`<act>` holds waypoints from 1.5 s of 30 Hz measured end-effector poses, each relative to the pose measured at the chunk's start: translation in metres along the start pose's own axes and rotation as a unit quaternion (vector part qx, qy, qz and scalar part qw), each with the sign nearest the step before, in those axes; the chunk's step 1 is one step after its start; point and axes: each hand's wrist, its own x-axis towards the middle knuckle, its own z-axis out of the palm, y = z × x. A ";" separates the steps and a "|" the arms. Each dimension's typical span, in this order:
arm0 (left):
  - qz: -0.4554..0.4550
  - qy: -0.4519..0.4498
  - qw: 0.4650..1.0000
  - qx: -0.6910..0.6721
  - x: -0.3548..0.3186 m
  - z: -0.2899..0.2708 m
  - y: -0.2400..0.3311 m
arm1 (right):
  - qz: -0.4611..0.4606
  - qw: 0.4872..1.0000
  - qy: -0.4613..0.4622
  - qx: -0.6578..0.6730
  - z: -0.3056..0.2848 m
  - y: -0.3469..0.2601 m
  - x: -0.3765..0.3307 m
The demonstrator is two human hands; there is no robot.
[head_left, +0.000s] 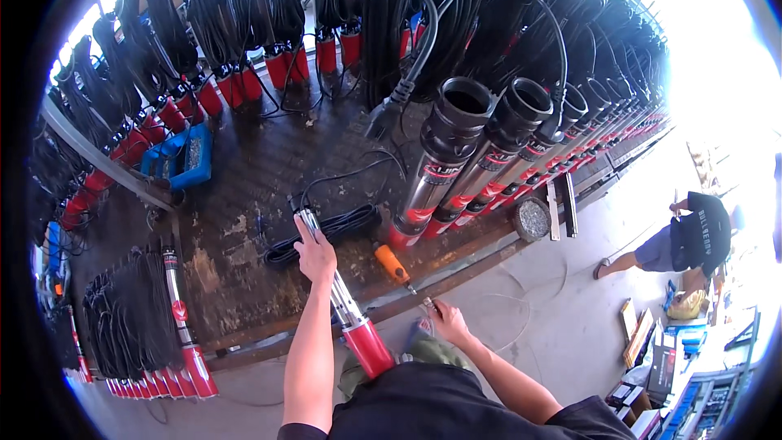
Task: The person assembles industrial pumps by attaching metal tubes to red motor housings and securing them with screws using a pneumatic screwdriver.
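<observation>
Your left hand [314, 251] is wrapped tight around the upper part of the long metal pump [346, 310] leaning on the bench edge [456, 265], which looks heavy, hard and slippery, while your right hand [446, 319] pinches a screwdriver [397, 266].

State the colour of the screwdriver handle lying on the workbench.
Orange; the screwdriver handle lies on the workbench, between both hands, clearest in the head view.
</observation>
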 end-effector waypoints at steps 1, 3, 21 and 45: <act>0.002 0.000 1.000 0.000 0.000 0.002 0.001 | -0.018 1.000 0.008 0.006 0.005 0.006 0.001; -0.001 0.004 1.000 -0.002 0.002 0.001 0.000 | -0.007 1.000 0.006 0.024 0.012 -0.008 0.007; 0.009 0.012 0.999 -0.032 0.003 -0.003 -0.005 | 0.110 0.985 0.122 -0.046 0.033 -0.049 0.045; 0.012 0.026 0.993 -0.119 0.008 -0.010 -0.021 | -0.236 0.606 -0.376 -0.659 -0.088 -0.303 0.142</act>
